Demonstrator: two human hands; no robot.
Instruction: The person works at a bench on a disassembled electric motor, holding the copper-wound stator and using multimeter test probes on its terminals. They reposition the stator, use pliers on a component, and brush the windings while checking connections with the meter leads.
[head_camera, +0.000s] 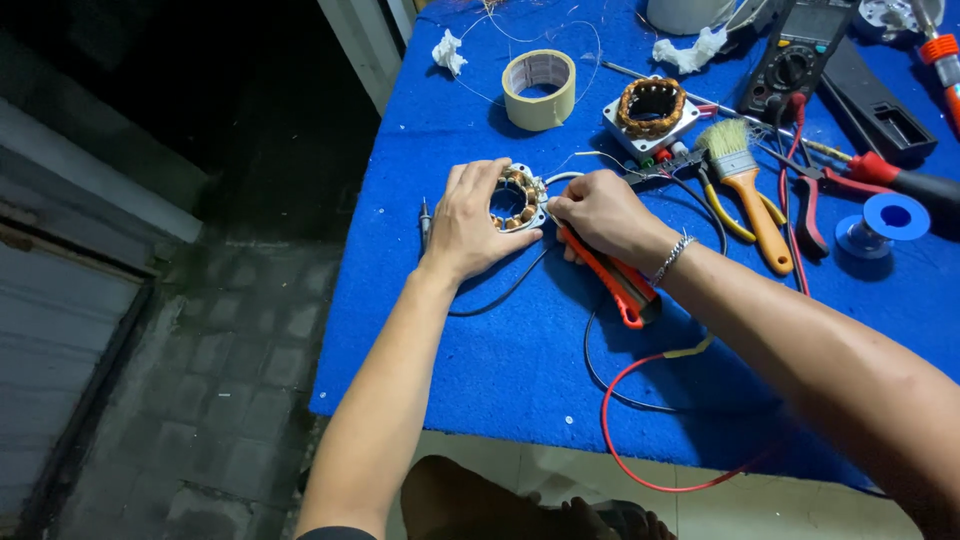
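Head view — left hand (468, 225) lies flat on the round wound stator (518, 197), fingers spread, pinning it to the blue table (500, 350). At its 3 o'clock, right hand (603, 215) — fingers clamped on an orange-handled tool (612, 280), tip touching the stator. Tape roll (540, 88) at 12 o'clock.

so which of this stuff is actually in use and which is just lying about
In use:
left hand steadying the ring-shaped stator
right hand holding the orange-handled tool

Lying about:
tape roll
second stator
paintbrush
multimeter
blue spool
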